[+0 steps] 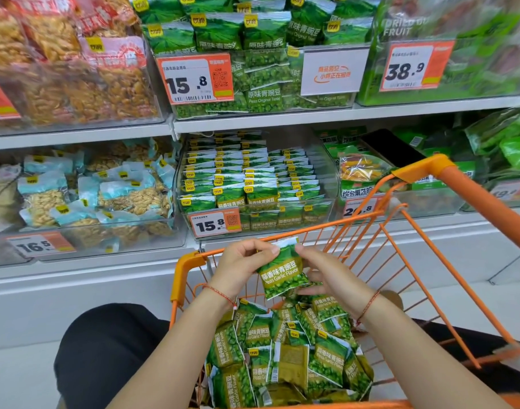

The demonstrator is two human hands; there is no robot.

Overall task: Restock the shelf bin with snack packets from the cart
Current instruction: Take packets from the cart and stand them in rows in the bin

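- I hold one green garlic-pea packet [283,271] in both hands above the orange cart [459,184], just short of the shelf.
- My left hand [241,265] pinches its top left corner; my right hand [326,273] pinches the top right edge, with its lower fingers behind the bag. Both grips are narrow and closed on the packet, probably to square it face-forward so that it files in like the rest.
- The target shelf bin [326,172] sits straight ahead on the lower shelf, its packets standing in tidy rows; the right rear looks lower, so that is where I judge room remains.
- The loose packets [285,358] still heaped in the cart tell me much of the restocking is left.
- The bin's clear front wall carries a price tag [215,224], and the cart's front rim lies between me and it, so I would lift over both.
- The shelf above [282,122] overhangs the bin, limiting headroom.
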